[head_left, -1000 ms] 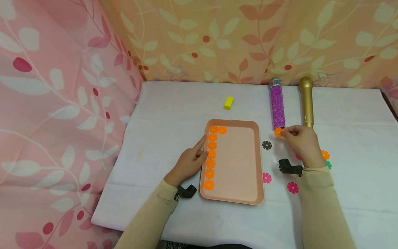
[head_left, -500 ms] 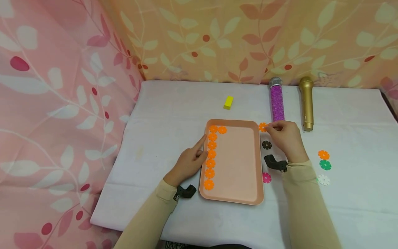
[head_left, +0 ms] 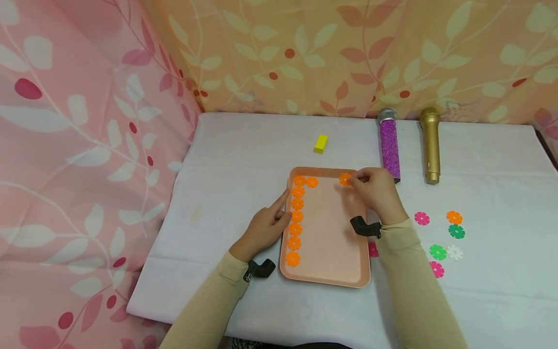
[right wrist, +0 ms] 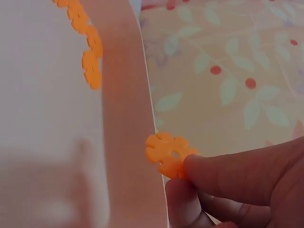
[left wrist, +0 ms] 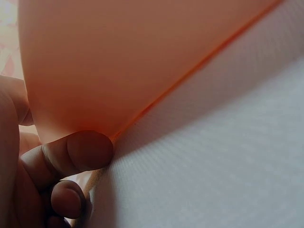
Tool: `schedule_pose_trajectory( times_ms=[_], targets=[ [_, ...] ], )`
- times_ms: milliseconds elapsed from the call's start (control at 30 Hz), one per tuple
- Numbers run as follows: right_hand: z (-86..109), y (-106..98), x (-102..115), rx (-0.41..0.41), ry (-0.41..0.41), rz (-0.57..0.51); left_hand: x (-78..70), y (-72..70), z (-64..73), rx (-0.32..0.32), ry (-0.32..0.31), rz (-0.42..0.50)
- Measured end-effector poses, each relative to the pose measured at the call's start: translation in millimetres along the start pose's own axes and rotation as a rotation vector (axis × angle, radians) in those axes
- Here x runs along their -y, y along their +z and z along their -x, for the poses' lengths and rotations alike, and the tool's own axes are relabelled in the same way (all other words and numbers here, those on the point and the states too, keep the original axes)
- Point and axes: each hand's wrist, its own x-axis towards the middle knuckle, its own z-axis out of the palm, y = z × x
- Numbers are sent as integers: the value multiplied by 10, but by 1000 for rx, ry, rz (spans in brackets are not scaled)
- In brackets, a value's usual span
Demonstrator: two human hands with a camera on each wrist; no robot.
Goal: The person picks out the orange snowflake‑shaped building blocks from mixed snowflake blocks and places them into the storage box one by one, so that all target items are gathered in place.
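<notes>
My right hand [head_left: 380,193] pinches an orange snowflake-shaped plastic disc [head_left: 345,179] between thumb and fingertip. It hangs over the tray's far right part, near the back rim; the right wrist view shows the notched disc [right wrist: 164,153] at the fingertips. My left hand [head_left: 265,228] rests at the left rim of the peach tray [head_left: 364,228]. Its index finger lies straight and the thumb touches the rim; in the left wrist view a fingertip [left wrist: 90,149] meets the tray's outer wall. Several orange discs [head_left: 297,216] form a column along the tray's left side, with another disc [head_left: 311,182] beside the top one.
Right of the tray lie loose discs: pink [head_left: 421,218], orange [head_left: 454,217], dark green [head_left: 456,231], light green [head_left: 438,252] and white [head_left: 455,252]. A purple microphone [head_left: 389,148] and a gold one [head_left: 431,148] lie behind. A yellow block [head_left: 320,144] sits beyond the tray.
My right hand has carried the orange disc leftward, from in front of the purple microphone to over the tray. Loose discs on the right have come into sight. The left hand has stayed put.
</notes>
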Motion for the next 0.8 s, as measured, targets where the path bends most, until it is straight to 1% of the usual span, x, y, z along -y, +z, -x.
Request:
schedule_pose_trajectory(
  times_ms=[233, 433, 533, 700, 767, 800],
  targets=[
    [-81, 159, 104, 79, -3, -15, -1, -5, -3, -6, 3, -4],
    [-139, 344, 127, 111, -68, -29, -3, -3, -1, -4, 0, -7],
    [-157, 439, 133, 95, -108, -21, -8, -3, 3, -2, -4, -5],
    [-174, 550, 147, 38, -183, 66, -20, -6, 5, -2, -8, -10],
    [-175, 572, 146, 39, -197, 93, -25, -9, 7, -1, -7, -14],
    [-174, 581, 142, 56, -193, 89, -30, -12, 9, -1, -7, -15]
  ],
)
